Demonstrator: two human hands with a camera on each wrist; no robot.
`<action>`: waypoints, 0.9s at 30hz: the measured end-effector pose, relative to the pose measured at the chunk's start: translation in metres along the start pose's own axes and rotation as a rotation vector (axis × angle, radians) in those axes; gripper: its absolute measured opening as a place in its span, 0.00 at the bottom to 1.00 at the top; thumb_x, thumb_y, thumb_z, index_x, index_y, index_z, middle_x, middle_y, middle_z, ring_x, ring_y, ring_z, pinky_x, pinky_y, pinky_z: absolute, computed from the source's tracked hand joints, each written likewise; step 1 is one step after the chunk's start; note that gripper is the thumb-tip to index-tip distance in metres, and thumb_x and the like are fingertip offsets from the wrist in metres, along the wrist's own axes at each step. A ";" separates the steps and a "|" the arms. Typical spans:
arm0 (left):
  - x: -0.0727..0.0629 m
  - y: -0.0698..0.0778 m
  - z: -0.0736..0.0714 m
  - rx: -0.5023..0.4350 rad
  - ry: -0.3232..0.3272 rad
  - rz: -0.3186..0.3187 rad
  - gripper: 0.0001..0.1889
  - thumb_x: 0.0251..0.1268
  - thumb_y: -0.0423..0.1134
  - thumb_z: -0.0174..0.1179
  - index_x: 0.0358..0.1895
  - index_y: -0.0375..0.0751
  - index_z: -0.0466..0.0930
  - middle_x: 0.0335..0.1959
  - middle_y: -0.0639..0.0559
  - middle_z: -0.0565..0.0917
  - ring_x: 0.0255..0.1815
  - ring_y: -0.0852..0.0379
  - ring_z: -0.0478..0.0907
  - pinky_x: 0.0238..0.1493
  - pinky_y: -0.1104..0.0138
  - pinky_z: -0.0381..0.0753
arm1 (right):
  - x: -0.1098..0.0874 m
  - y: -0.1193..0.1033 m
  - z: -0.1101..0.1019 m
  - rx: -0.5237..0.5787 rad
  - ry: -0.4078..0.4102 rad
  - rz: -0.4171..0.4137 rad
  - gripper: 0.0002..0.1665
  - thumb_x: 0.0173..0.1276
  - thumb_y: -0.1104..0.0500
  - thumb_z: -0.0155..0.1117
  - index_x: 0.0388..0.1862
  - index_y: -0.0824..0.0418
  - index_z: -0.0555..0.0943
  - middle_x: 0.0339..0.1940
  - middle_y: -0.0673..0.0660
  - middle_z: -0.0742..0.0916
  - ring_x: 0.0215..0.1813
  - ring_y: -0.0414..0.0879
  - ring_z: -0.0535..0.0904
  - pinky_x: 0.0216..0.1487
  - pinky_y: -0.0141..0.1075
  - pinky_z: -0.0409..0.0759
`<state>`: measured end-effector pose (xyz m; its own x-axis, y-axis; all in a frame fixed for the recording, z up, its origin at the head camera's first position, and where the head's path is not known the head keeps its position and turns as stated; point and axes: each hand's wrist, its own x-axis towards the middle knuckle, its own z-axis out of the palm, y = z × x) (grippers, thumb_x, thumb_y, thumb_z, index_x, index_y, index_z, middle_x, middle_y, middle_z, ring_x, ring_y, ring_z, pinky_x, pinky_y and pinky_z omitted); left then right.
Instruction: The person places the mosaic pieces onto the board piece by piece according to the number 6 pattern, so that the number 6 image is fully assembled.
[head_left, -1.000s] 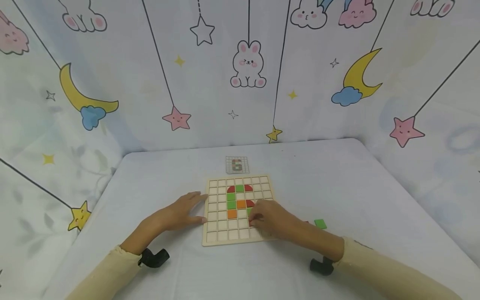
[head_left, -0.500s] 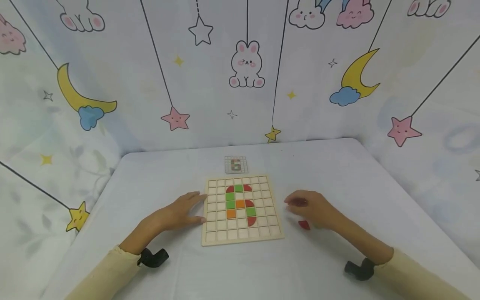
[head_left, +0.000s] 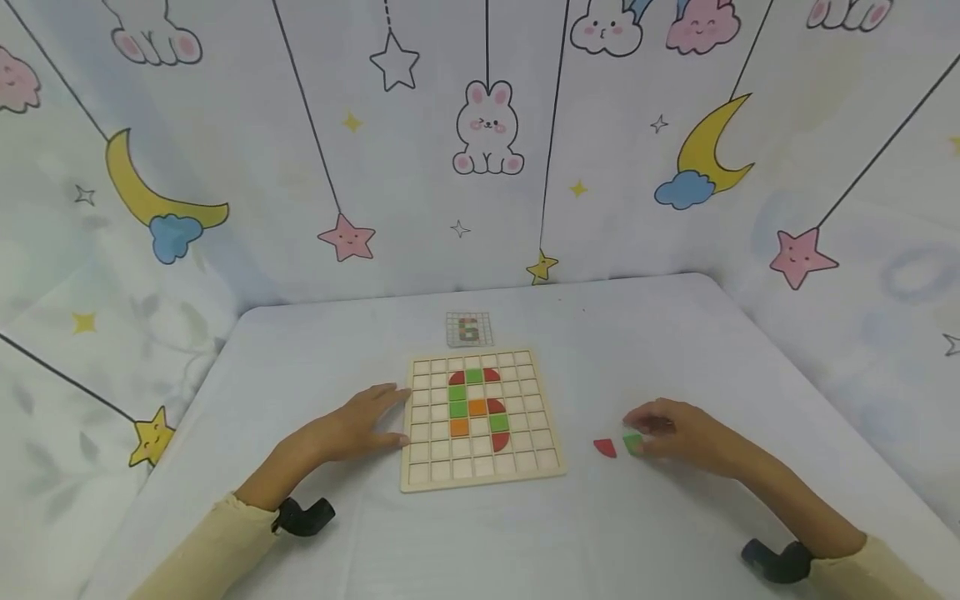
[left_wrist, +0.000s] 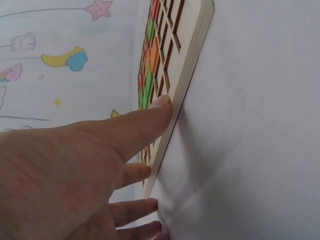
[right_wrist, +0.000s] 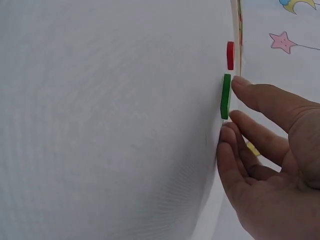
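A wooden grid board [head_left: 483,421] lies on the white table, with red quarter-round, green square and orange square tiles in some of its cells. My left hand [head_left: 356,425] rests at the board's left edge, fingers spread; in the left wrist view its thumb [left_wrist: 145,120] touches the rim. To the right of the board, my right hand [head_left: 686,437] is over a green square tile [head_left: 633,444]. In the right wrist view the thumb and index finger are beside this green tile [right_wrist: 226,96], which lies flat. A loose red quarter-round tile [head_left: 604,448] lies between board and right hand.
Behind the board lies a small pattern card [head_left: 468,329] with a gridded coloured figure like a 6. A white cloth [head_left: 337,542] covers the table. A printed curtain [head_left: 420,150] with moons, stars and rabbits stands behind and at the sides.
My right hand has left the red tile in the board's lower right of the figure and moved right to the loose green tile. My left hand has stayed at the board's edge.
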<state>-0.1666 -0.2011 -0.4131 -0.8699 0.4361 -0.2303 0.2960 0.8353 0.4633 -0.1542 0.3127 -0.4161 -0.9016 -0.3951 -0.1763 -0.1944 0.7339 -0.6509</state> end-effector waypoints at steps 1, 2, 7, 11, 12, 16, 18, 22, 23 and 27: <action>0.000 0.000 0.000 -0.003 -0.001 -0.003 0.42 0.74 0.54 0.66 0.82 0.39 0.61 0.82 0.28 0.59 0.82 0.28 0.56 0.78 0.35 0.62 | -0.001 0.000 0.000 -0.013 -0.002 -0.008 0.25 0.70 0.51 0.75 0.63 0.58 0.84 0.61 0.54 0.87 0.65 0.55 0.82 0.66 0.49 0.83; 0.000 -0.001 0.001 -0.006 -0.002 -0.005 0.42 0.74 0.54 0.66 0.82 0.39 0.61 0.82 0.28 0.59 0.82 0.28 0.56 0.78 0.35 0.62 | -0.001 0.000 0.000 -0.028 -0.001 -0.015 0.25 0.70 0.52 0.75 0.62 0.58 0.84 0.61 0.53 0.87 0.65 0.54 0.82 0.66 0.49 0.83; 0.000 -0.002 0.003 -0.021 0.002 -0.004 0.42 0.74 0.55 0.66 0.83 0.40 0.60 0.82 0.28 0.58 0.82 0.28 0.56 0.78 0.35 0.62 | -0.003 -0.003 0.000 -0.086 -0.001 -0.071 0.22 0.68 0.54 0.77 0.59 0.56 0.84 0.57 0.49 0.86 0.60 0.51 0.82 0.62 0.40 0.85; 0.000 -0.002 0.003 -0.021 0.004 -0.010 0.42 0.74 0.55 0.66 0.83 0.41 0.60 0.82 0.29 0.58 0.83 0.29 0.56 0.78 0.35 0.61 | -0.004 -0.004 0.000 -0.089 -0.004 -0.088 0.19 0.68 0.55 0.77 0.56 0.54 0.85 0.53 0.46 0.86 0.57 0.48 0.82 0.59 0.34 0.85; 0.000 -0.002 0.004 -0.019 0.002 -0.011 0.42 0.74 0.56 0.66 0.83 0.41 0.60 0.82 0.29 0.58 0.83 0.29 0.56 0.78 0.35 0.61 | -0.004 -0.004 0.000 -0.089 -0.004 -0.092 0.18 0.68 0.56 0.77 0.55 0.54 0.85 0.52 0.46 0.86 0.56 0.47 0.82 0.58 0.33 0.85; 0.000 -0.002 0.003 -0.015 0.002 -0.005 0.42 0.74 0.55 0.66 0.83 0.40 0.60 0.82 0.29 0.58 0.83 0.29 0.55 0.78 0.35 0.62 | -0.003 -0.002 0.001 -0.106 0.006 -0.122 0.16 0.68 0.58 0.76 0.54 0.54 0.85 0.50 0.45 0.86 0.54 0.45 0.83 0.57 0.33 0.85; 0.000 -0.003 0.003 -0.013 0.004 0.005 0.42 0.74 0.55 0.66 0.83 0.40 0.60 0.82 0.28 0.58 0.83 0.28 0.56 0.78 0.35 0.62 | -0.002 0.000 0.001 -0.123 0.014 -0.135 0.16 0.68 0.58 0.76 0.54 0.53 0.86 0.50 0.44 0.86 0.54 0.43 0.83 0.57 0.32 0.85; 0.000 -0.003 0.001 -0.016 0.006 0.011 0.42 0.75 0.54 0.66 0.83 0.39 0.60 0.82 0.28 0.58 0.82 0.28 0.56 0.78 0.35 0.62 | -0.001 0.000 0.002 -0.139 0.027 -0.135 0.16 0.68 0.57 0.76 0.54 0.52 0.86 0.49 0.43 0.86 0.53 0.41 0.82 0.56 0.32 0.85; 0.000 -0.004 0.001 -0.017 0.006 0.011 0.42 0.75 0.54 0.66 0.83 0.39 0.60 0.82 0.28 0.58 0.82 0.28 0.56 0.77 0.34 0.62 | 0.000 0.000 0.002 -0.144 0.030 -0.128 0.16 0.69 0.57 0.76 0.54 0.52 0.86 0.49 0.43 0.86 0.53 0.40 0.82 0.56 0.32 0.85; -0.001 -0.002 0.000 -0.023 0.003 0.007 0.42 0.75 0.54 0.66 0.83 0.38 0.60 0.82 0.27 0.58 0.82 0.28 0.56 0.78 0.35 0.61 | 0.004 -0.003 0.003 -0.148 0.044 -0.118 0.16 0.69 0.57 0.76 0.54 0.52 0.87 0.49 0.43 0.87 0.53 0.42 0.82 0.55 0.33 0.85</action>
<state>-0.1659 -0.2035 -0.4139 -0.8689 0.4410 -0.2247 0.2932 0.8244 0.4842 -0.1556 0.3071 -0.4168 -0.8844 -0.4613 -0.0708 -0.3517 0.7585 -0.5486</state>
